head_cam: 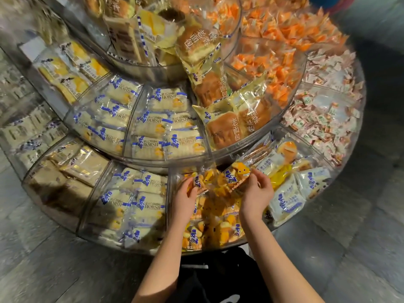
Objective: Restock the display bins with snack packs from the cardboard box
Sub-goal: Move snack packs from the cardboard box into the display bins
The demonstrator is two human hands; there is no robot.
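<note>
Both hands reach into the front bottom bin (168,193) of a round, tiered clear display stand (220,147). The left hand (185,194) curls its fingers round the edge of a yellow snack pack (199,184). The right hand (256,193) pinches a second pack (235,176) just beside it, above more yellow packs lying in the bin

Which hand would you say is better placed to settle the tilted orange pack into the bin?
Probably right: the right hand pinches the tilted pack, while the left hand grips a neighbouring pack.
</note>
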